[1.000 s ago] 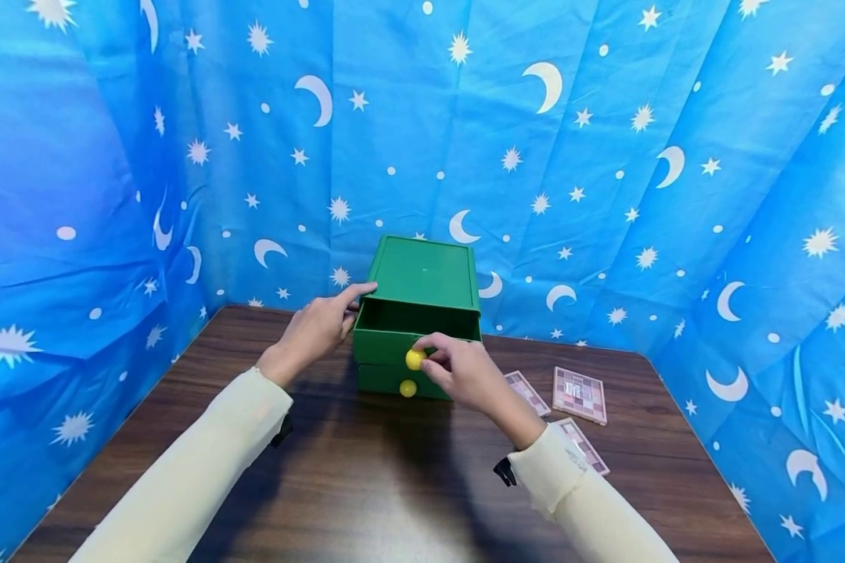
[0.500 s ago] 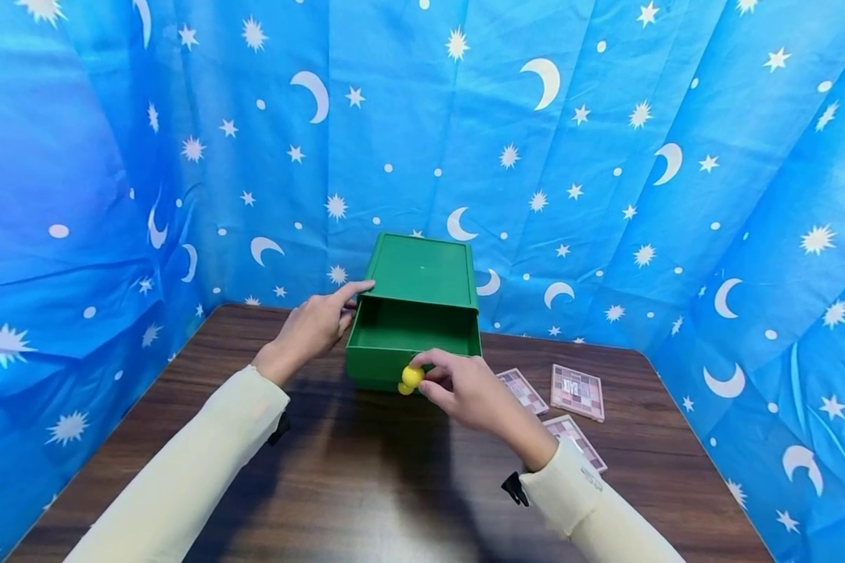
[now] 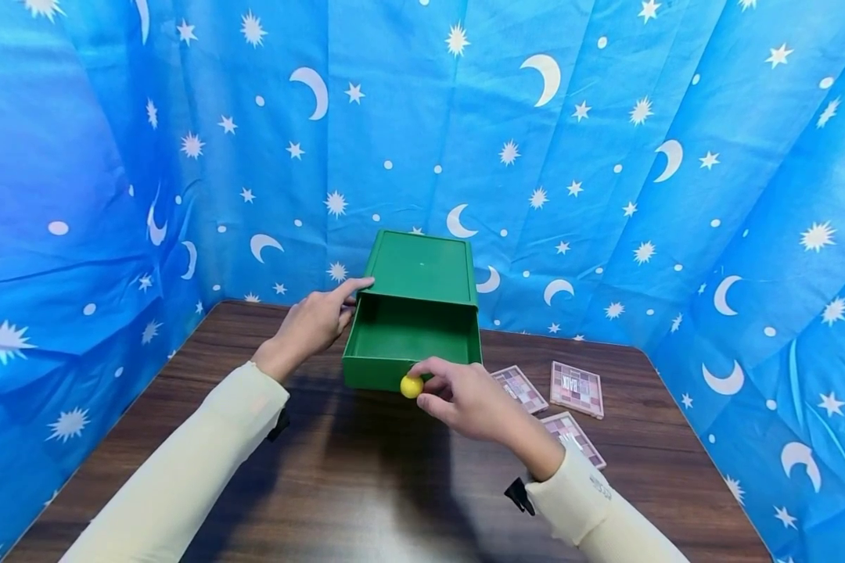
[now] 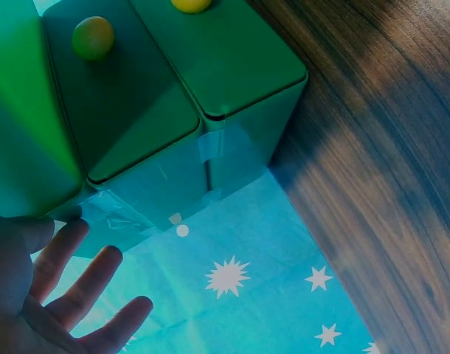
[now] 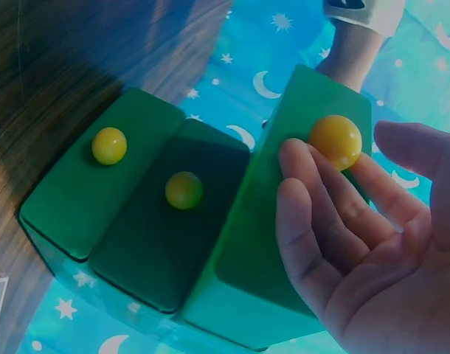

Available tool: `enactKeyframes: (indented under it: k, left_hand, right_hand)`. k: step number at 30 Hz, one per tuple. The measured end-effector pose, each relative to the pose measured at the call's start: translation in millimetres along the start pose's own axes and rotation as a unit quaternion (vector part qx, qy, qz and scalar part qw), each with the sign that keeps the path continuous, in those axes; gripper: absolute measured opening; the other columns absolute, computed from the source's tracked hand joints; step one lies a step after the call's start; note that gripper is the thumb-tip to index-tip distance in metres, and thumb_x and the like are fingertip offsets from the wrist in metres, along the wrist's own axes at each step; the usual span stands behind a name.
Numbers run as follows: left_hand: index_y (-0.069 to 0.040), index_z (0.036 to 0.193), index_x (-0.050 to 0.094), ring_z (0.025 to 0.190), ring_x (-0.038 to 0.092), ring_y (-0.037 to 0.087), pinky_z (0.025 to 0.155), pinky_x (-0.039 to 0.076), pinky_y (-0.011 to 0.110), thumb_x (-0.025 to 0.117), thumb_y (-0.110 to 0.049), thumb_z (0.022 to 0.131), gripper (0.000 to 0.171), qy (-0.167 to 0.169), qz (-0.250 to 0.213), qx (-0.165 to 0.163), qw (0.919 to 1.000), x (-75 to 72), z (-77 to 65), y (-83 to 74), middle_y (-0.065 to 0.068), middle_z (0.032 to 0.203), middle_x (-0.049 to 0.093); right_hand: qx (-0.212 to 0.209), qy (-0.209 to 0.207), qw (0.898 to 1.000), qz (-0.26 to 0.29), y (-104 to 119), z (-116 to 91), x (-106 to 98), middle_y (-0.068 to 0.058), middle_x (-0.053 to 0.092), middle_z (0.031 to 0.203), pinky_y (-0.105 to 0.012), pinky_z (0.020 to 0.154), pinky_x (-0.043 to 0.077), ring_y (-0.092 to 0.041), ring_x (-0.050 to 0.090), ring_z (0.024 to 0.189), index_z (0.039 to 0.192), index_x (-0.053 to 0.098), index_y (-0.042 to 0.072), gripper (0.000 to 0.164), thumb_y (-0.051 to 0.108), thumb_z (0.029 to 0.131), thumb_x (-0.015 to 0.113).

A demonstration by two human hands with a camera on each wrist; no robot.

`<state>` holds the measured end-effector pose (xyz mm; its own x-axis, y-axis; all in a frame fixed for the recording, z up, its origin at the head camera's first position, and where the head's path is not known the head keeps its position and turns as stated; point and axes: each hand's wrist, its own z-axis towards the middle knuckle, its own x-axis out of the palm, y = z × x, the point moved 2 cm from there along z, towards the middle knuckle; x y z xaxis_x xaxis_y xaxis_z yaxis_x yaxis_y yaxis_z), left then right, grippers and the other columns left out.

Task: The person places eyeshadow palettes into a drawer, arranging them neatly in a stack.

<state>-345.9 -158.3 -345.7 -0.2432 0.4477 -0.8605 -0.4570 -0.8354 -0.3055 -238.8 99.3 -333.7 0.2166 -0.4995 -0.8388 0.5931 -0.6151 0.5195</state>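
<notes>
A green drawer cabinet (image 3: 422,267) stands at the back of the table. Its top drawer (image 3: 372,372) is pulled well out, and the visible inside holds nothing. At the round yellow knob (image 3: 411,386) of this drawer is my right hand (image 3: 475,400); the index finger curls behind the knob, and the thumb tip sits close beside it in the right wrist view. My left hand (image 3: 311,322) rests against the cabinet's left side, index finger along the top edge, other fingers spread in the left wrist view. Two lower drawers with yellow knobs (image 5: 109,146) are closed.
Three flat pink checkered cases (image 3: 577,389) lie on the brown wooden table (image 3: 310,485), right of the cabinet. A blue curtain (image 3: 394,117) with moons and stars hangs behind the table and along both sides.
The top drawer has slid out toward me, my right hand moving with its knob. The lower knob seen earlier is now covered in the head view. My left hand stays at the cabinet's side.
</notes>
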Motion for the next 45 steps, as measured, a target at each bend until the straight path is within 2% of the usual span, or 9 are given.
enactKeyframes:
  k: [4,9,13,18,24,27,33,38,45]
  left_hand:
    - [-0.033,0.147,0.034,0.044,0.042,0.015,0.041,0.031,0.028,0.051,-0.015,0.099,0.055,0.002,-0.001,0.002,1.0,0.5,-1.5,1.6,0.014,0.121,0.067]
    - [-0.033,0.148,0.033,0.043,0.04,0.015,0.041,0.029,0.028,0.051,-0.015,0.099,0.055,0.002,0.001,0.001,1.0,-1.3,-4.0,3.9,0.013,0.121,0.067]
    - [-0.034,0.148,0.033,0.042,0.039,0.016,0.041,0.029,0.028,0.051,-0.016,0.099,0.055,-0.001,0.005,-0.001,1.0,-2.6,-5.2,5.3,0.012,0.121,0.067]
    - [-0.033,0.147,0.034,0.043,0.039,0.016,0.041,0.029,0.028,0.052,-0.016,0.098,0.055,-0.007,0.005,0.001,1.0,-3.0,-5.3,5.2,0.012,0.121,0.068]
    - [-0.033,0.147,0.035,0.043,0.04,0.015,0.041,0.03,0.028,0.053,-0.016,0.098,0.055,-0.007,0.003,-0.006,1.0,-2.7,-7.6,6.9,0.012,0.121,0.068]
    - [-0.033,0.147,0.035,0.044,0.041,0.015,0.041,0.03,0.028,0.052,-0.016,0.098,0.055,-0.008,0.004,-0.004,1.0,-2.7,-7.0,7.5,0.012,0.121,0.068]
    - [-0.033,0.147,0.035,0.045,0.042,0.015,0.042,0.031,0.028,0.052,-0.018,0.099,0.053,-0.013,0.006,-0.001,0.9999,-6.1,-3.0,7.6,0.012,0.121,0.068]
    - [-0.033,0.147,0.035,0.043,0.039,0.016,0.041,0.03,0.028,0.052,-0.017,0.099,0.054,-0.01,0.011,0.003,0.9999,-5.8,-2.4,7.7,0.013,0.12,0.068]
    - [-0.033,0.147,0.034,0.045,0.041,0.015,0.042,0.029,0.027,0.052,-0.016,0.099,0.054,-0.006,-0.004,0.009,0.9999,1.4,-1.2,3.1,0.013,0.122,0.067]
  right_hand:
    - [-0.011,0.011,1.0,0.009,-1,-4,-4,0.001,0.073,0.106,-0.021,0.074,0.052,-0.007,0.068,0.091,0.128,0.056,0.022,0.034,0.025,0.094,0.061]
    - [-0.009,-0.041,0.998,0.044,-14,-14,-21,0.004,0.072,0.083,-0.023,0.058,0.049,-0.007,0.062,0.067,0.11,0.066,0.019,0.018,0.025,0.094,0.062]
    - [0.039,-0.075,0.992,0.089,-37,-24,-33,0.0,0.062,0.069,-0.024,0.052,0.046,-0.011,0.055,0.058,0.093,0.067,0.018,0.011,0.026,0.094,0.062]
    - [0.097,-0.059,0.987,0.111,-68,-35,-41,-0.003,0.058,0.07,-0.025,0.055,0.046,-0.015,0.054,0.063,0.088,0.066,0.017,0.011,0.025,0.094,0.062]
    - [0.177,-0.03,0.983,0.023,-110,-44,-31,-0.001,0.06,0.079,-0.026,0.061,0.044,-0.014,0.053,0.071,0.09,0.064,0.013,0.008,0.02,0.091,0.062]
    - [0.24,-0.017,0.97,-0.023,-132,-50,-22,-0.005,0.064,0.087,-0.029,0.063,0.046,-0.016,0.055,0.075,0.096,0.064,0.006,0.018,0.021,0.087,0.066]
    - [0.342,0.034,0.933,-0.11,-166,-65,-8,-0.029,0.059,0.117,-0.052,0.085,0.05,-0.035,0.06,0.098,0.13,0.048,-0.009,0.07,0.034,0.081,0.074]
    - [0.412,0.078,0.899,-0.128,-186,-80,7,-0.036,0.047,0.127,-0.061,0.088,0.045,-0.047,0.052,0.106,0.14,0.036,-0.005,0.091,0.044,0.076,0.077]
    - [0.417,0.079,0.895,-0.135,-193,-93,11,-0.036,0.044,0.127,-0.064,0.088,0.043,-0.051,0.048,0.105,0.14,0.038,-0.002,0.094,0.046,0.071,0.079]
